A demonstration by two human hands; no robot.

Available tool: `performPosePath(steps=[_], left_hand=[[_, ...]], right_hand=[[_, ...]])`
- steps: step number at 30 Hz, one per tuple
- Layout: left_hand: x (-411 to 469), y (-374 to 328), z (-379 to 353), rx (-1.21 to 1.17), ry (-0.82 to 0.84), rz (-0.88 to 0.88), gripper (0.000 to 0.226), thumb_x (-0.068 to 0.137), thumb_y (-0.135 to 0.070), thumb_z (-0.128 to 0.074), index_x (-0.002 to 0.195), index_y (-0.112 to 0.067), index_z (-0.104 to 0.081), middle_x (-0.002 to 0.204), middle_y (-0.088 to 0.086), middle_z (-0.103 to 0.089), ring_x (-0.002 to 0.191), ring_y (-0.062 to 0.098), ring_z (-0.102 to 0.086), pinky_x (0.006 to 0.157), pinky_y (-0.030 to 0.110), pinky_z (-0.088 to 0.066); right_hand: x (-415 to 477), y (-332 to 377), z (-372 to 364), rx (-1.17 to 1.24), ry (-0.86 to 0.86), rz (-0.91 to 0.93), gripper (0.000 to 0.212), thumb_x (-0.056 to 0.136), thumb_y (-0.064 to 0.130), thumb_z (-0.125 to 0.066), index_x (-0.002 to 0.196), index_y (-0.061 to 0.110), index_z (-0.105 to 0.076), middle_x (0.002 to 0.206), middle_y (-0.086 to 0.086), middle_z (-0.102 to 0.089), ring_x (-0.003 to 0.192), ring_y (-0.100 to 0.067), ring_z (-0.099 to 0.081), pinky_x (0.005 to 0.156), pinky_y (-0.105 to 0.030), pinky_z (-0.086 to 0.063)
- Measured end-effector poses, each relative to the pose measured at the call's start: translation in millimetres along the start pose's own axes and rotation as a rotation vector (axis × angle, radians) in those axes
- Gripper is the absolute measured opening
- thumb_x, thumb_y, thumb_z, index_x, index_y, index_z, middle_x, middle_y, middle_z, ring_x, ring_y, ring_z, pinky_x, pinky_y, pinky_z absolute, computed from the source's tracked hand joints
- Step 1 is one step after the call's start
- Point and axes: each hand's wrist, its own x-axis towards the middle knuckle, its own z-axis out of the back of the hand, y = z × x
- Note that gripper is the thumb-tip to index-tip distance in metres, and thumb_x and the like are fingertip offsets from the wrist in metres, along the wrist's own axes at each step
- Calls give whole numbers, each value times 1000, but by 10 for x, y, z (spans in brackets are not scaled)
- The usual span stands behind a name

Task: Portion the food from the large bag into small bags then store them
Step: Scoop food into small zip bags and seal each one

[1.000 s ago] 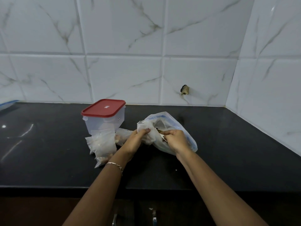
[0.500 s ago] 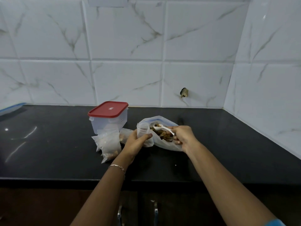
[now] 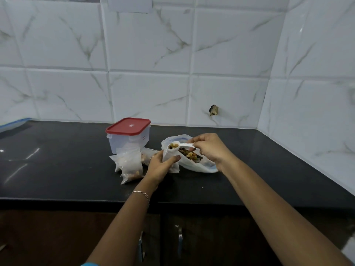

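- The small bag point(image 3: 170, 160) is gripped by the left hand point(image 3: 159, 166), near the back edge of the countertop point(image 3: 57, 169).
- A loaded white spoon point(image 3: 180, 145) is pinched by the right hand point(image 3: 209, 148) above its mouth.
- Food could be spilled should the limp mouth fold.

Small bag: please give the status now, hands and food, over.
Left hand grips small bag, upright, mouth open. Right hand pinches white spoon, loaded with food, bowl at the bag's mouth. Large bag lies open beside it; nothing blocks the way.
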Motion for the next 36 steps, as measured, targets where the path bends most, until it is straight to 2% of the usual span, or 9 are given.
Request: performPosePath(steps=[3,8,11,15,17,23,27,31,36], left_hand=[[-44,1,-6,-23,4,-24,32,82,-27,-73,111,-26,-60,109,-4,-65,100,9,-60,75,22,-48],[-91,16,-9,-63,-31,-55,28,81,-29,-75,107,-24,-67,107,1,-71,103,16,-65,83,30,-52],[-141,-10,-23,-80,-33,-59,19,83,-24,-74,100,-29,-65,101,-4,-71,98,11,-65,74,23,-49],[-158,-7,-23,-90,-36,-65,22,83,-23,-73,103,-27,-64,101,-3,-70,96,10,-65,72,21,-49],[-150,4,-16,-92,-40,-61,29,82,-25,-74,109,-22,-64,104,-1,-70,99,13,-65,74,23,-49],[-113,45,-6,-65,-30,-60,38,81,-28,-75,117,-19,-63,109,-1,-69,102,12,-63,76,23,-49],[-89,75,9,-61,-34,-60,42,81,-29,-75,120,-21,-63,111,-2,-70,104,11,-63,79,24,-49],[-81,84,0,-55,-24,-61,43,80,-29,-76,120,-20,-62,110,-2,-70,104,11,-64,80,24,-50],[-40,126,13,-29,-62,-77,47,72,-37,-81,114,-23,-65,119,2,-64,108,16,-63,81,24,-52]], right_hand=[[-41,-11,-50,-468,-50,264,27,93,10,-51,105,23,-72,101,2,-72,85,-12,-66,75,-32,-55],[-207,-8,-120,-911,-116,727,19,90,18,-56,106,16,-67,102,1,-66,96,-17,-57,76,-29,-48],[-206,-56,-110,-1005,-167,847,17,86,11,-63,102,12,-64,99,-3,-65,91,-19,-57,70,-25,-42],[-201,-157,-98,-1087,-273,993,28,66,0,-77,89,11,-67,83,-5,-67,73,-20,-62,59,-26,-51],[-194,-204,-88,-1064,-290,1036,18,73,6,-71,90,10,-68,85,-6,-68,74,-21,-62,61,-29,-52],[-124,-379,38,-269,-403,452,11,87,13,-65,94,17,-73,86,6,-71,76,-6,-66,70,-21,-54],[26,-685,213,93,-383,53,10,86,7,-66,87,17,-66,90,-8,-70,65,-14,-64,60,-26,-52],[76,-996,253,52,-419,-113,6,85,9,-65,87,14,-68,87,-8,-69,71,-16,-62,62,-27,-48],[24,-1059,210,-264,-451,-57,4,86,17,-63,89,20,-66,90,1,-66,79,-15,-61,62,-25,-43]])
